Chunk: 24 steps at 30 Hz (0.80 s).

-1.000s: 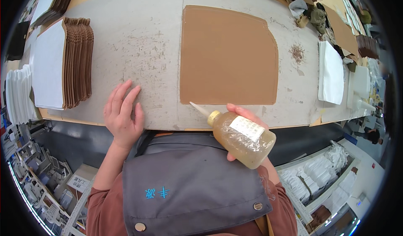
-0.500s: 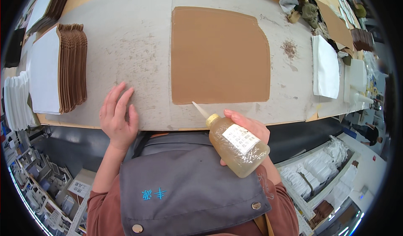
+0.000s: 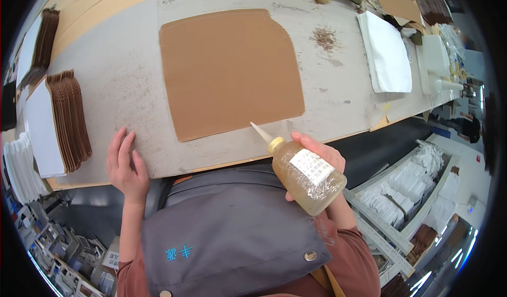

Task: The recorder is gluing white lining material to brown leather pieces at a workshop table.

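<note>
A flat brown sheet [image 3: 232,75], perhaps leather, lies on the grey work surface in front of me. My right hand [image 3: 322,151] is wrapped round a translucent squeeze bottle [image 3: 298,178] of amber liquid, which has a yellow collar and a white label. The bottle is tilted, its pale tapered nozzle [image 3: 262,132] reaching to the sheet's near edge around mid-length. At the table's front edge, left of the sheet, my left hand [image 3: 127,162] rests open with its fingers apart and nothing in it.
At left stand a stack of brown-edged pieces [image 3: 68,122] and a second stack [image 3: 38,46] behind it. White folded sheets [image 3: 388,54] lie to the right, near dark scraps [image 3: 325,38]. A rack of white bundles [image 3: 398,183] stands below the table at right.
The whole view has turned and shifted, so the sheet now appears farther left and tilted. My right hand has carried the nozzle rightward along the sheet's near edge. My left hand stays open.
</note>
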Motion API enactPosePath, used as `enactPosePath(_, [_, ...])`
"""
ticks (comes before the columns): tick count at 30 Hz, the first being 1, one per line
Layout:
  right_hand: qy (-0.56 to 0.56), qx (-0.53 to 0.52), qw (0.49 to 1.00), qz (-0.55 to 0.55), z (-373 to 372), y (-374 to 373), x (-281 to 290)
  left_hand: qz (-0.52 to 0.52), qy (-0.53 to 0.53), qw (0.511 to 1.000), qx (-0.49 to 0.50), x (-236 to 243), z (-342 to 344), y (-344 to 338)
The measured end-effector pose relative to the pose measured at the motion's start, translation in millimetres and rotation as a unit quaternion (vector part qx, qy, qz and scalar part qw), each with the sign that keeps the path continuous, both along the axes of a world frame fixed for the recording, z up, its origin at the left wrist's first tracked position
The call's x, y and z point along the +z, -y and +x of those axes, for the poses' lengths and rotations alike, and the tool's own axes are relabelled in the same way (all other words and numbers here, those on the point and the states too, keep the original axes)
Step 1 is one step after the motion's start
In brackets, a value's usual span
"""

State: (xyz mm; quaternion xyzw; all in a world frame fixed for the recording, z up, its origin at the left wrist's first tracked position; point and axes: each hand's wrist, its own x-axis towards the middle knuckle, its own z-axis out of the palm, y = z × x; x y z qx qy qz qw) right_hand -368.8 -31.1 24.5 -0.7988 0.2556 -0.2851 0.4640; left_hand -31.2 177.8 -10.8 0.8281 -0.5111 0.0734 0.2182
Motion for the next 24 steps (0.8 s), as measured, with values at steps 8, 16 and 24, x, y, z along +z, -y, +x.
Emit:
enactPosePath(8, [0.028, -0.087, 0.996, 0.007, -31.9, 11.5, -3.5, 0.010, 0.001, 1.000, -0.005, -3.2, -1.0, 1.4])
enactPosePath(16, [0.116, -0.170, 0.977, 0.055, -42.9, 15.2, -16.9, 0.017, 0.015, 1.000, -0.003, -0.6, 1.8, -2.1])
enactPosePath(24, [0.245, -0.181, 0.903, 0.303, -27.7, 30.2, -32.3, -0.002, -0.010, 1.000, -0.005, -3.2, -4.4, 3.8])
